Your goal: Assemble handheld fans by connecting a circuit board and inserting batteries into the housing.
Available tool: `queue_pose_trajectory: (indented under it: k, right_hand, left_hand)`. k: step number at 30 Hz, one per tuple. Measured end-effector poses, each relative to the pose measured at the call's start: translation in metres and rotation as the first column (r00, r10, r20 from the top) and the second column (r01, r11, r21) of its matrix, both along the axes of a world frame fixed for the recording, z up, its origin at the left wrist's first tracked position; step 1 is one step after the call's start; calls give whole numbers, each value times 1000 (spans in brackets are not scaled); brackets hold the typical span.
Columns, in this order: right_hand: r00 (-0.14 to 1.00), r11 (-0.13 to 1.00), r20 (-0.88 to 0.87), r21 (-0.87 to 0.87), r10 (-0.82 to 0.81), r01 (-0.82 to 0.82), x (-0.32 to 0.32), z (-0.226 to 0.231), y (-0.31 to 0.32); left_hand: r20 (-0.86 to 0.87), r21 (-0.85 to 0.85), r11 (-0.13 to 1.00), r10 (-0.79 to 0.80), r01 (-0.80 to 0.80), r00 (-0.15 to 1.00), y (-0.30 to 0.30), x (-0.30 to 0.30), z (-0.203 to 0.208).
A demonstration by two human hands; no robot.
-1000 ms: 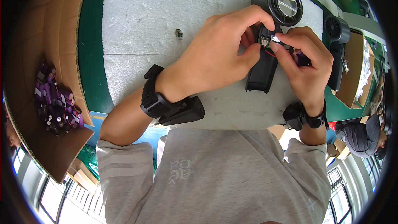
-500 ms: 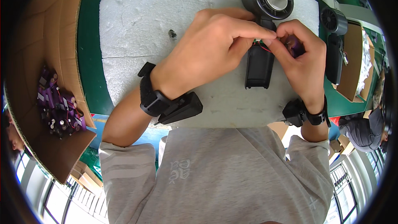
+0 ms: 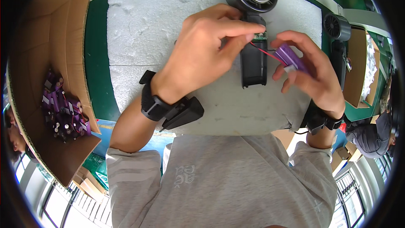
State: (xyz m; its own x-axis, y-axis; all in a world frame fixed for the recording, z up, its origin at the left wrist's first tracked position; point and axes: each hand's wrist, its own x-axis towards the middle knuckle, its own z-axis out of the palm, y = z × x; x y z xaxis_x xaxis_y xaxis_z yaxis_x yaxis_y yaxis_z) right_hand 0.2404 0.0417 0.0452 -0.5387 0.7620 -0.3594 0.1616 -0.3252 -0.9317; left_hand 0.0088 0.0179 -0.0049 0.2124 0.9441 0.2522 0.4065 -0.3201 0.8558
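Observation:
A black handheld fan (image 3: 254,69) lies on the white foam sheet with its handle opened, showing a small green circuit board (image 3: 260,36) at the neck. My left hand (image 3: 211,38) is closed on the fan by its neck, thumb and forefinger pinched together beside the board. What sits between those fingertips is hidden. In my right hand (image 3: 314,69), a purple cylindrical battery (image 3: 291,58) with a white tab rests between thumb and fingers. Red and black wires (image 3: 265,52) run from the battery to the board, just by my left fingertips. The handle's hollow shell is exposed below.
The foam sheet (image 3: 143,25) covers most of the green table. At the left, a cardboard box (image 3: 69,38) contains several purple batteries (image 3: 63,105). Another black fan (image 3: 337,27) lies at the right, beside a box (image 3: 358,63) with white packing. A person (image 3: 371,135) is at far right.
The fan has shifted left with my left hand. My right hand has moved down and away from the board, drawing the battery into view and stretching the wires.

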Motion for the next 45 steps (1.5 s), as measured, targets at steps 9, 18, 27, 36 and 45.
queue_pose_trajectory:
  k: [9, 18, 27, 36, 45]
  right_hand:
    - [815, 729, 531, 650, -233, -216, -3, -4, 0]
    - [841, 435, 499, 818, -211, -376, 1, -11, -7]
    - [775, 463, 559, 794, -297, -395, -3, -9, -7]
    - [800, 420, 553, 799, -233, -430, -4, -6, -7]
    - [746, 380, 624, 764, -232, -522, -9, 0, -9]
  left_hand:
    - [72, -161, 981, -98, 109, 993, 3, -12, 6]
    - [156, -197, 980, 5, 26, 988, -2, -2, 7]
    - [104, -135, 991, 8, 6, 995, -3, 1, 5]
    - [195, -92, 995, 41, -23, 980, -3, 2, 1]
    - [156, -102, 995, 30, -14, 987, -3, 1, 1]
